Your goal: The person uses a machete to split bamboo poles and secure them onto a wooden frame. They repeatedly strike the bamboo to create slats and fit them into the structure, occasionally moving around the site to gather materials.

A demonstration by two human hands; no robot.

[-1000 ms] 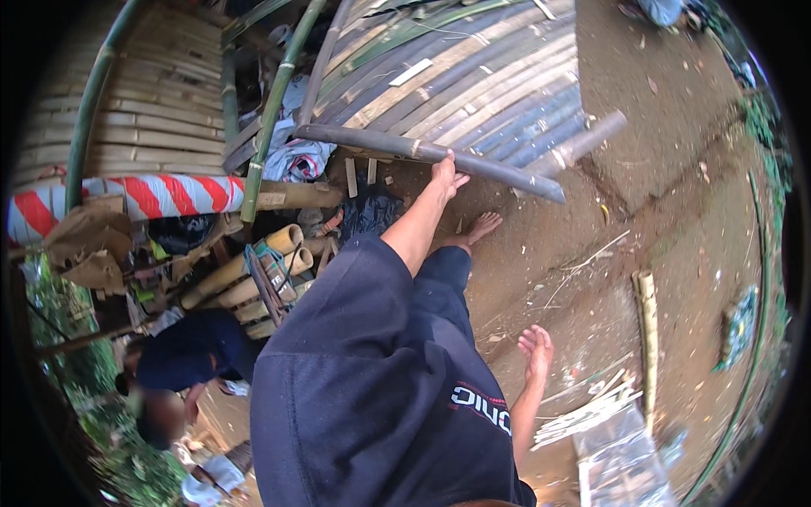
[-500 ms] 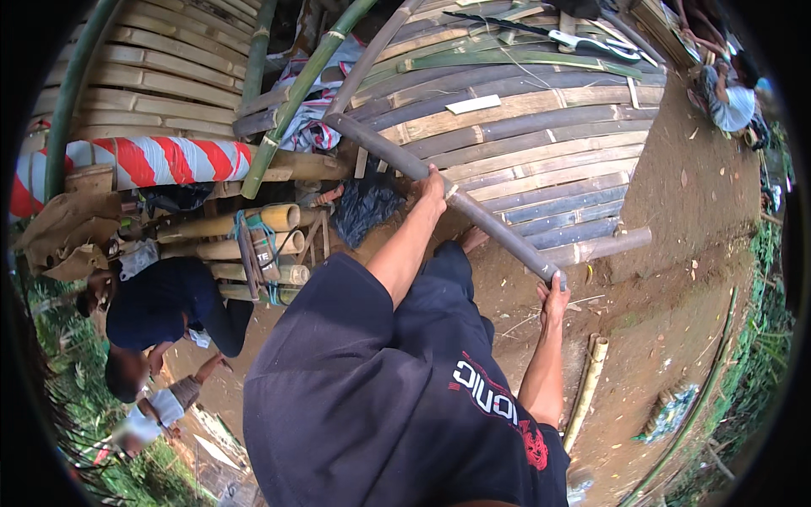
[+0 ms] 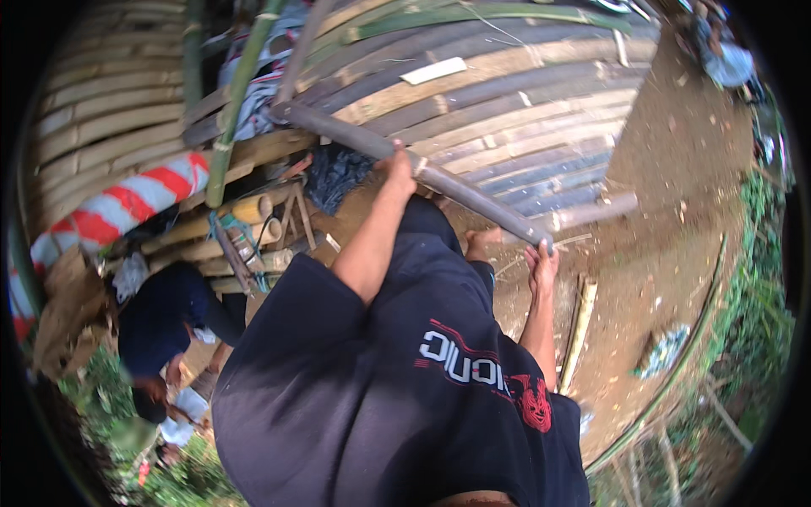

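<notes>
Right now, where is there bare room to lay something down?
Mostly bare earth, with small scraps, lies between the slatted bamboo platform and the greenery. Beyond the right hand, there's more between the pale pole and bluish bundle. Crowded: the left, with stacked bamboo, black plastic and a co-worker.

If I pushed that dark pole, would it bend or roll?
The pole seems stiff: it looks straight, without sagging. It might roll if pushed, being round. Its ringed joint suggests bamboo, so it's probably light for its size.
</notes>
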